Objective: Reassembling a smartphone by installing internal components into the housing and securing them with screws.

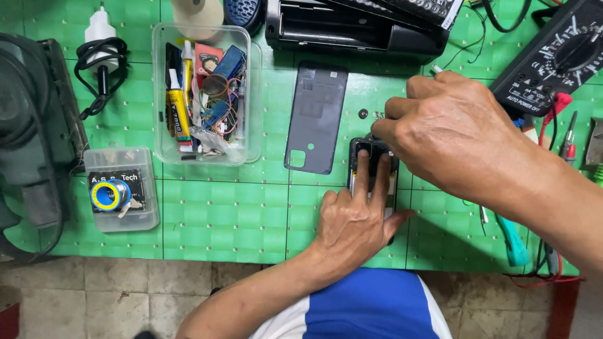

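The open phone (pixel 374 164), right of middle, is pressed flat by the left hand (pixel 355 220); the right hand (pixel 449 135) is pinched at its top and should be kept steady.

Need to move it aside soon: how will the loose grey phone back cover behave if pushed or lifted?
The back cover looks thin and flat, so probably light and slightly flexible. Lying flush on the green mat, it should slide rather than roll, but an edge may be hard to catch.
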